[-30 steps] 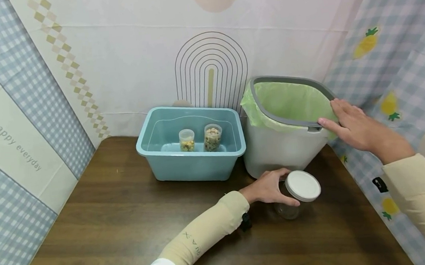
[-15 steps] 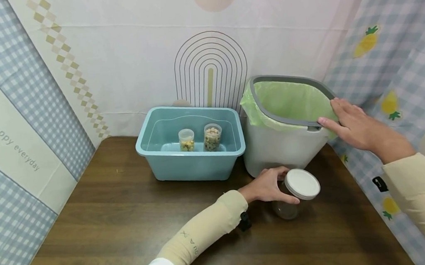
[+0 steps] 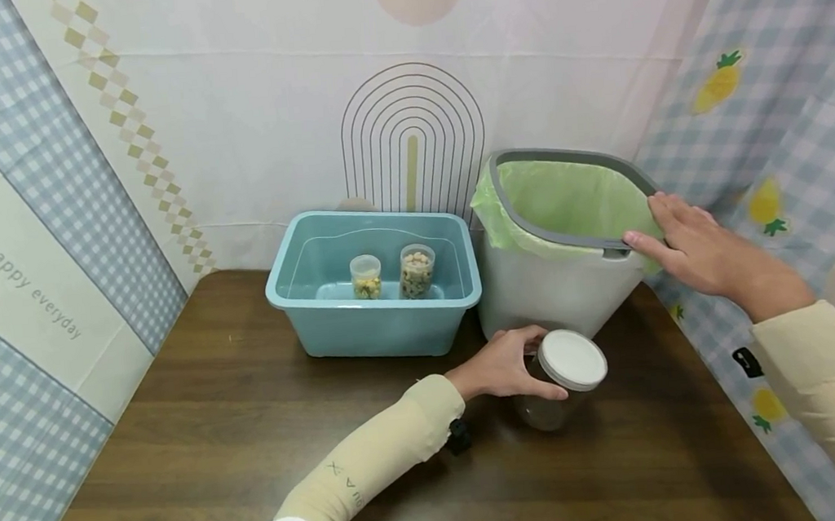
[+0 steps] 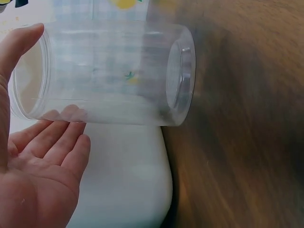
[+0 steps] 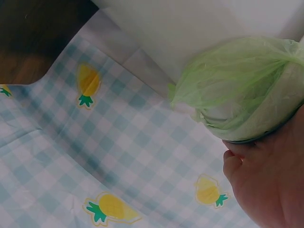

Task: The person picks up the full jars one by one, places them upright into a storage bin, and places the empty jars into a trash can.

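My left hand (image 3: 503,366) grips a clear plastic jar (image 4: 118,71) near its white lid (image 3: 574,358). In the left wrist view the thumb lies along one side of the jar's top and the fingertips along the other; nothing shows inside. The jar leans slightly, low over the wooden table, in front of the grey-white trash bin (image 3: 538,296). At the bin's right edge, my right hand (image 3: 700,254) rests on the grey rim (image 3: 571,242) with its fingers extended. The green liner bag (image 5: 237,90) folds over the rim beside that hand.
Left of the bin stands a blue plastic tub (image 3: 371,329). Inside it are a small container with yellow bits (image 3: 366,278) and a taller one with layered contents (image 3: 416,273). The wooden table (image 3: 203,441) ends near a checkered cloth (image 5: 137,142) on the right.
My left hand has shifted left across the table with the jar, mostly in the last half second. The right hand stays on the bin's rim.
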{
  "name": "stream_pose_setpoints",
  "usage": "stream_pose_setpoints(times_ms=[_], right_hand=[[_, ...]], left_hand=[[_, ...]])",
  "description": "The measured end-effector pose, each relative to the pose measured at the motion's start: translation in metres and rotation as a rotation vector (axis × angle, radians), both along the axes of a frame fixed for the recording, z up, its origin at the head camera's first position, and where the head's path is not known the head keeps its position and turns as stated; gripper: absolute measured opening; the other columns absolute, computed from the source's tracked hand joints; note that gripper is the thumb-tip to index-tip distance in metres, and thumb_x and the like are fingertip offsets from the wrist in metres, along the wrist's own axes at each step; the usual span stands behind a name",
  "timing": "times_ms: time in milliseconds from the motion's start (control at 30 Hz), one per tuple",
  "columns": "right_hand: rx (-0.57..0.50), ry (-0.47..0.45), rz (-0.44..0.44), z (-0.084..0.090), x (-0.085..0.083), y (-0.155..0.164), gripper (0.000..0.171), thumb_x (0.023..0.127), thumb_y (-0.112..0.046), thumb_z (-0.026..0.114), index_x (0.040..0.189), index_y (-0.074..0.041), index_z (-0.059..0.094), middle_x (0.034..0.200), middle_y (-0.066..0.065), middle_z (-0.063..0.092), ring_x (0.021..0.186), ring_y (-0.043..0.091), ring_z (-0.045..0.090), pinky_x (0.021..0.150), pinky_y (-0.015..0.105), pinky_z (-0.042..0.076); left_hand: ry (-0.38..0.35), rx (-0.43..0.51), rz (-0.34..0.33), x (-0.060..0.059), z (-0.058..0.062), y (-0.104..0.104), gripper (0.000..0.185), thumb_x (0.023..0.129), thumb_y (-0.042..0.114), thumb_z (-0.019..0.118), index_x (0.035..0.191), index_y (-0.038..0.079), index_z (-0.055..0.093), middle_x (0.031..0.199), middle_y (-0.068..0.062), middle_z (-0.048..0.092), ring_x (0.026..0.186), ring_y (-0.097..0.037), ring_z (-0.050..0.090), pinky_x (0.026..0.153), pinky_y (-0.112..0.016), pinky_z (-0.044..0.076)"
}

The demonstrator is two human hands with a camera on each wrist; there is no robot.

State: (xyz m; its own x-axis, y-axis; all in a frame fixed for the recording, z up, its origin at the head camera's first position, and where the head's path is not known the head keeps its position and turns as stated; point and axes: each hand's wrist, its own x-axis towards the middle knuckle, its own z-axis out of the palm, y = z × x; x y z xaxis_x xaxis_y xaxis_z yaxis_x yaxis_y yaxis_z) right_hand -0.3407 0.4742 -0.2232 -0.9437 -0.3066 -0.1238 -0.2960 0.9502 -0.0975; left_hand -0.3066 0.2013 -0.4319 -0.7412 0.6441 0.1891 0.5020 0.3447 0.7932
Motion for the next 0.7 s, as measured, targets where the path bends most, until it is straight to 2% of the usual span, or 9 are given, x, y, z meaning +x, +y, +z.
stream_pose_setpoints(times_ms=[200,400,700], right_hand=[[-0.003,-0.009,0.006,-0.001,0.000,0.000,0.092,0.113,-0.058,0.029,0.165,0.007,-0.010,0.172,0.036,-0.012,0.160,0.056,-0.007,0.129,0.072,-0.003],[0.000,-0.008,0.011,-0.001,-0.002,0.000,0.092,0.113,-0.058,0.029,0.165,0.007,-0.010,0.171,0.036,-0.011,0.160,0.056,-0.007,0.128,0.072,-0.003],[-0.001,-0.009,0.015,0.001,-0.002,0.003,0.093,0.112,-0.059,0.029,0.165,0.005,-0.012,0.172,0.035,-0.013,0.161,0.055,-0.008,0.129,0.072,-0.004]], left_hand=[[-0.026,-0.007,0.018,0.003,0.007,-0.017,0.084,0.079,0.043,0.093,0.146,0.008,0.057,0.142,-0.005,0.067,0.130,-0.011,0.066,0.110,-0.022,0.054],[-0.009,-0.008,0.020,0.007,0.014,-0.035,0.084,0.079,0.043,0.093,0.146,0.008,0.056,0.140,-0.006,0.067,0.129,-0.013,0.067,0.111,-0.027,0.055],[-0.020,0.035,0.023,0.014,0.032,-0.062,0.083,0.079,0.040,0.093,0.146,0.009,0.056,0.139,-0.004,0.067,0.128,-0.013,0.067,0.112,-0.029,0.055]])
